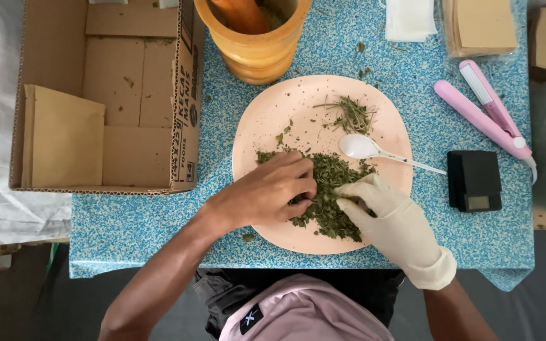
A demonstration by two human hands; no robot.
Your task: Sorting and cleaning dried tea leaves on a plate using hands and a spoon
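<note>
blue speckled table (159,221) | grey floor | left hand (266,192), right hand (390,218) pinching dried leaves (333,183)

The bare left hand (266,192) rests with curled fingers on a heap of dried green leaves (328,192) on a round peach plate (273,113). The right hand (387,218), in a pale glove, touches the same heap from the other side. Just beyond the gloved fingers lies a white plastic spoon (364,148), and past it a small bunch of stems (352,115). Further right of this hand stands a small black scale (473,180).
</note>
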